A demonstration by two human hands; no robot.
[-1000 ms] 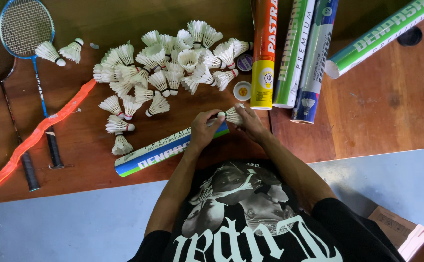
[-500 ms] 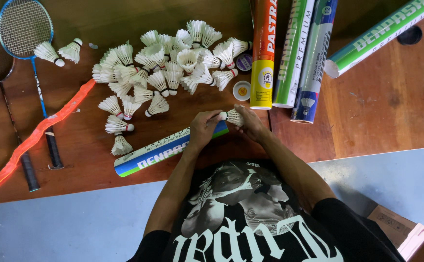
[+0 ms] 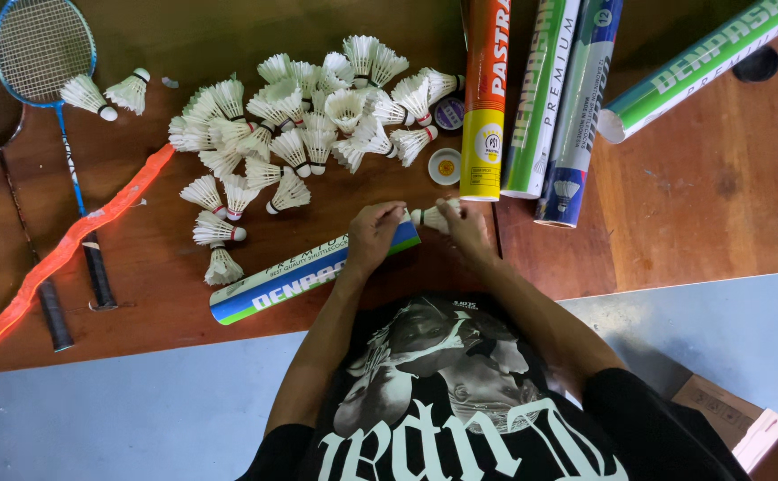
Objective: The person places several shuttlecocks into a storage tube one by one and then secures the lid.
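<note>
While the left hand (image 3: pixel 373 233) clasps the blue-and-green tube (image 3: pixel 313 276) on the counter (image 3: pixel 719 178), the right hand (image 3: pixel 466 230) pinches a feather-light, fragile shuttlecock (image 3: pixel 431 216), probably best gripped by its cork.

A brown wooden table (image 3: pixel 701 205) with a worn, scuffed top fills the upper part of the view; its near edge runs slightly slanted across the picture. Below it lies a smooth grey-blue floor (image 3: pixel 122 419). An open brown cardboard box (image 3: pixel 745 428) sits on that floor at the lower right corner, only partly in view. The light is soft and even, with a darker patch on the tabletop near the far edge.
</note>
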